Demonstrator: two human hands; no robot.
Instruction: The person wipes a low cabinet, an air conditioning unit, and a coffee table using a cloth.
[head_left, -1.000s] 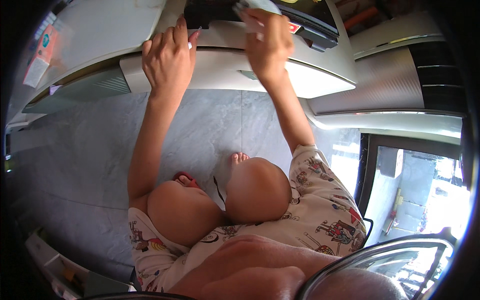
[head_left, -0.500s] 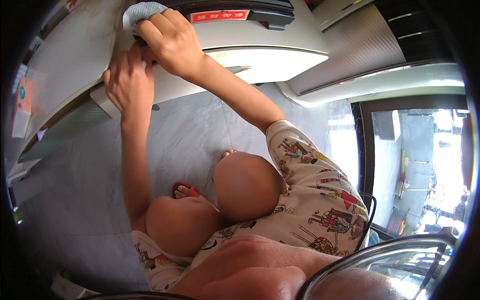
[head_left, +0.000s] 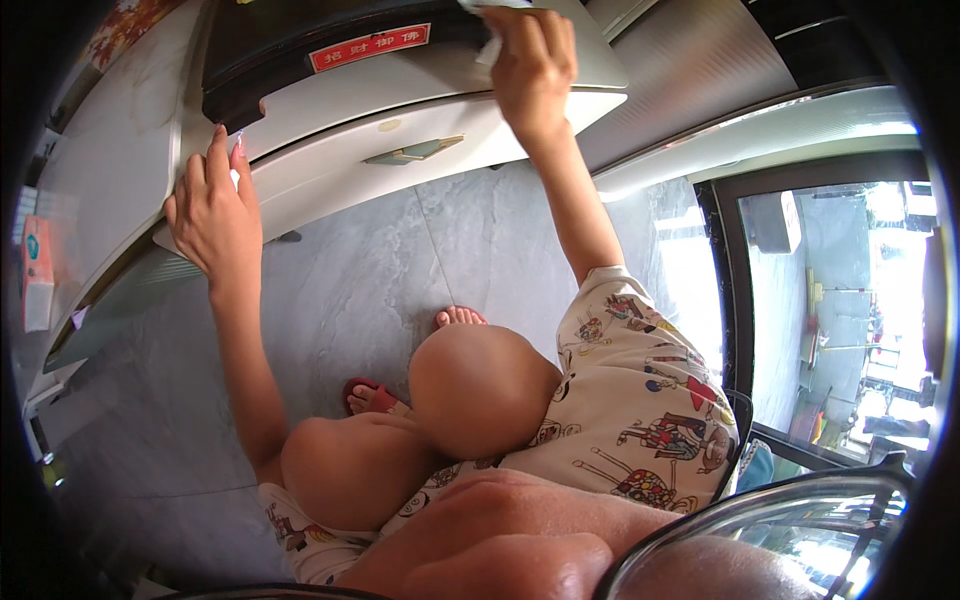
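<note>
My right hand (head_left: 537,75) is closed round a pale cloth (head_left: 490,47), held at the right end of a black base (head_left: 280,75) that bears a red label (head_left: 370,47). Part of the cloth is cut off by the upper edge of the picture. The base stands on a white cabinet (head_left: 330,120). At the cabinet's left corner, my left hand (head_left: 215,205) rests with its fingers stretched out. Its fingertips are just below the left foot of the base. Whether they touch the foot, I cannot tell.
Below the cabinet top is a white drawer front (head_left: 310,180) with a diamond-shaped handle (head_left: 415,150). A pink and white tissue pack (head_left: 37,272) lies at far left. On the right are a ribbed grey panel (head_left: 690,80) and a dark-framed glass door (head_left: 725,290). My knees are bent above the grey floor (head_left: 340,260).
My right hand has moved right with the cloth, from the base's left end to its right end. My left hand has shifted slightly left and down, away from the right hand, its fingers straighter.
</note>
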